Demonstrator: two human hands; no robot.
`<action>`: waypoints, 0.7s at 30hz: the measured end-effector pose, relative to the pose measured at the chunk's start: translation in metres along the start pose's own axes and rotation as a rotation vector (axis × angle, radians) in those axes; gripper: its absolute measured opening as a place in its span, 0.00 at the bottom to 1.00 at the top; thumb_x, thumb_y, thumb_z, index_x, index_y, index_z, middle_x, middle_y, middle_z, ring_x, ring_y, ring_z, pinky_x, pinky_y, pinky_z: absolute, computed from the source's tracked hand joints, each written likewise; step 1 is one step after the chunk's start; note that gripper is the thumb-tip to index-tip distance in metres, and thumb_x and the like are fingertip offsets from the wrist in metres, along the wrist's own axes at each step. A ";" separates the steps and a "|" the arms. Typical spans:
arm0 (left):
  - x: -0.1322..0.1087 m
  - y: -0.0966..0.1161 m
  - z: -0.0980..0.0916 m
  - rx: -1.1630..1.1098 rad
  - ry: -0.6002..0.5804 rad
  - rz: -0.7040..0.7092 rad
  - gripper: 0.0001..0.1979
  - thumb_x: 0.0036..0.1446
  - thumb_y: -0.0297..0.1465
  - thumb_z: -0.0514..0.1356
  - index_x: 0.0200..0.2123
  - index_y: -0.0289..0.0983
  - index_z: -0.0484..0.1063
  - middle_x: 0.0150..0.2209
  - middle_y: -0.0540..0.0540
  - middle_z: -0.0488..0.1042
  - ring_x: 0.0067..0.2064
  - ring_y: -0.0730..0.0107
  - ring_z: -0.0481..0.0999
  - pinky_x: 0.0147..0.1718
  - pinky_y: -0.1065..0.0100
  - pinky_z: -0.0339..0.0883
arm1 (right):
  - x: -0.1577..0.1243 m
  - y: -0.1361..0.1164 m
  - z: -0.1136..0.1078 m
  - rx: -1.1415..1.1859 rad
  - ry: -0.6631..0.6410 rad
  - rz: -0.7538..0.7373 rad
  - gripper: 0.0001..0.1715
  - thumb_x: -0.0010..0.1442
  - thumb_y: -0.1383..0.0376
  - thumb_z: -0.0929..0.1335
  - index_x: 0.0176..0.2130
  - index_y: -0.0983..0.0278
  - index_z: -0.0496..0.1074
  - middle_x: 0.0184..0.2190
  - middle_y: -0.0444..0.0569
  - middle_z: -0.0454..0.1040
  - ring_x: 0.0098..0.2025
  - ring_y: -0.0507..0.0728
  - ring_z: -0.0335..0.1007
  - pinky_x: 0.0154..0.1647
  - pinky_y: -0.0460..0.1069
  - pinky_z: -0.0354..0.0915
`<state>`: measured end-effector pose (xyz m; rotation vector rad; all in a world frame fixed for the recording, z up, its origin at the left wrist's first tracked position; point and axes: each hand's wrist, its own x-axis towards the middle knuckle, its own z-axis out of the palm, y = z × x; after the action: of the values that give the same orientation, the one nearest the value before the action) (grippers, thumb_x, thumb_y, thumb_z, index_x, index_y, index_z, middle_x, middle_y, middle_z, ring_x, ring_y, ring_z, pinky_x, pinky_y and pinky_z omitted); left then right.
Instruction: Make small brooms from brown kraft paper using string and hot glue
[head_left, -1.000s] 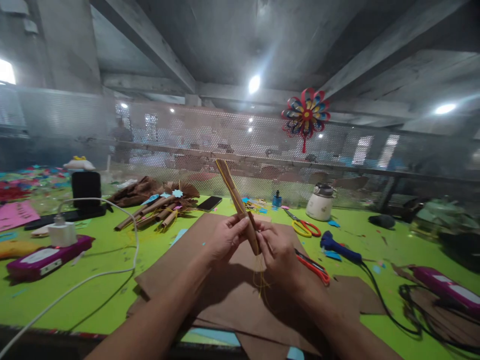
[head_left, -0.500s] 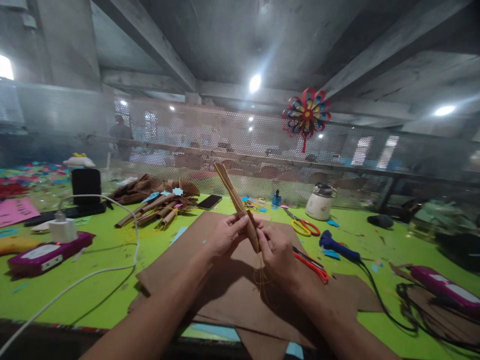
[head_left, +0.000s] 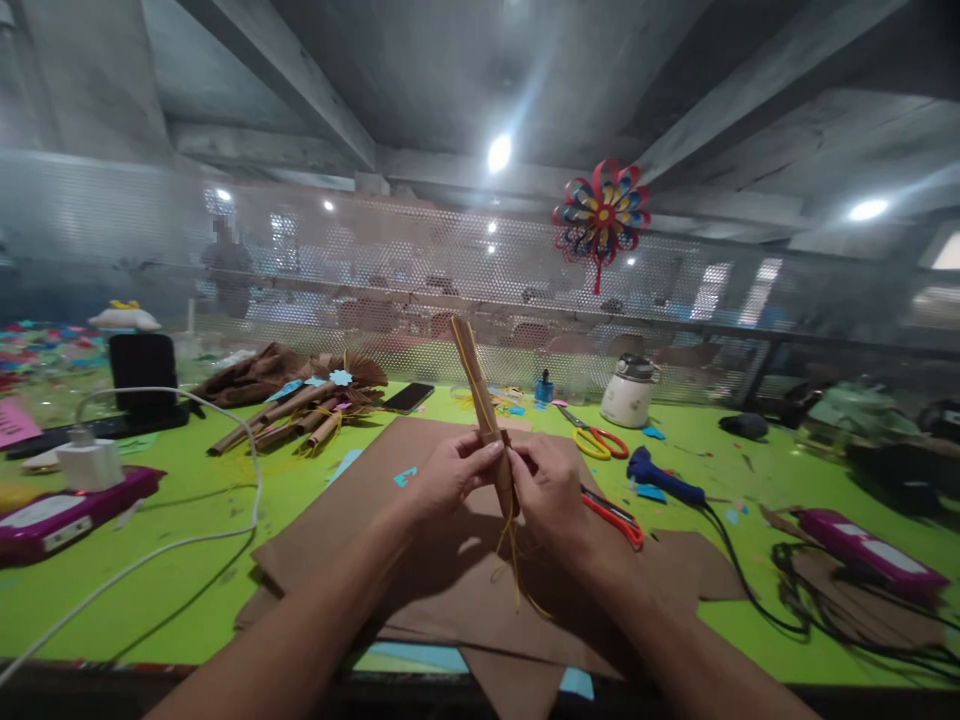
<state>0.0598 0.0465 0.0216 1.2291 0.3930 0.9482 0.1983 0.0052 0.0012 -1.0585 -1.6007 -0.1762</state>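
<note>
A rolled brown paper tube (head_left: 480, 392) stands tilted between both hands, its upper end leaning left. Yellow string (head_left: 513, 565) runs along the tube and dangles in loops from its lower end. My left hand (head_left: 459, 472) is closed round the tube from the left, thumb on its front. From the right, my right hand (head_left: 551, 490) pinches the tube's lower part; whether it also grips string or a paper edge is hidden. Beneath them lie brown paper sheets (head_left: 345, 510), with a scrap of blue paper (head_left: 405, 477) on top.
Red-handled scissors (head_left: 619, 520), yellow-and-red scissors (head_left: 596, 440) and a blue glue gun (head_left: 667, 478) lie to the right. A white jug (head_left: 628, 392) and a phone (head_left: 409, 397) stand farther back. Left are finished paper rolls (head_left: 300, 415), a purple power strip (head_left: 82, 515) and a white cable (head_left: 259, 480).
The tube has turned a little more upright, and its string hangs lower. Both hands keep their hold. The whole view has shifted slightly, and a blue scrap now shows beside my left hand.
</note>
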 end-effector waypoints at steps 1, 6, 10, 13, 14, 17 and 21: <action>0.001 -0.002 0.000 -0.004 0.006 0.007 0.16 0.46 0.33 0.69 0.38 0.31 0.76 0.37 0.41 0.78 0.39 0.65 0.75 0.42 0.64 0.67 | -0.001 -0.001 0.000 -0.011 0.007 0.014 0.09 0.61 0.69 0.63 0.33 0.63 0.73 0.30 0.49 0.74 0.34 0.56 0.68 0.36 0.50 0.63; 0.003 -0.006 0.000 -0.014 0.007 0.015 0.18 0.44 0.34 0.70 0.38 0.32 0.75 0.34 0.43 0.77 0.36 0.66 0.74 0.40 0.62 0.68 | -0.005 -0.003 0.003 -0.080 0.018 0.042 0.10 0.62 0.69 0.61 0.32 0.64 0.70 0.29 0.49 0.71 0.33 0.56 0.66 0.34 0.49 0.61; 0.001 -0.008 0.002 0.025 0.009 0.010 0.18 0.46 0.37 0.68 0.39 0.34 0.73 0.33 0.45 0.75 0.35 0.67 0.74 0.36 0.64 0.69 | -0.007 -0.004 0.005 -0.124 -0.020 0.030 0.10 0.63 0.69 0.60 0.32 0.63 0.68 0.30 0.49 0.70 0.34 0.57 0.65 0.36 0.50 0.60; 0.002 -0.010 0.001 0.090 0.041 0.036 0.20 0.47 0.39 0.67 0.42 0.36 0.71 0.33 0.47 0.74 0.34 0.67 0.73 0.33 0.66 0.68 | -0.007 -0.006 0.005 -0.118 -0.028 0.034 0.11 0.64 0.69 0.59 0.32 0.63 0.67 0.30 0.49 0.70 0.34 0.57 0.65 0.37 0.50 0.61; 0.003 -0.010 0.001 0.112 0.053 0.046 0.22 0.47 0.39 0.67 0.44 0.37 0.70 0.33 0.47 0.74 0.34 0.68 0.73 0.32 0.67 0.68 | -0.007 -0.006 0.005 -0.115 -0.027 0.038 0.11 0.64 0.69 0.59 0.32 0.63 0.67 0.30 0.49 0.70 0.34 0.57 0.65 0.37 0.50 0.61; 0.004 -0.011 -0.001 0.160 0.061 0.059 0.25 0.47 0.40 0.66 0.48 0.38 0.68 0.34 0.47 0.74 0.34 0.68 0.73 0.31 0.69 0.67 | -0.006 -0.007 0.005 -0.105 -0.034 0.052 0.11 0.63 0.69 0.59 0.31 0.63 0.67 0.30 0.49 0.70 0.34 0.56 0.66 0.36 0.49 0.60; 0.003 -0.011 0.000 0.180 0.035 0.066 0.21 0.49 0.39 0.65 0.45 0.37 0.70 0.36 0.45 0.75 0.35 0.68 0.73 0.32 0.69 0.67 | -0.005 -0.002 0.005 -0.088 -0.030 0.081 0.10 0.63 0.69 0.60 0.32 0.63 0.68 0.30 0.49 0.70 0.33 0.56 0.66 0.35 0.49 0.60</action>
<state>0.0655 0.0489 0.0123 1.3969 0.4761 1.0083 0.1926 0.0046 -0.0042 -1.1973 -1.5855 -0.1786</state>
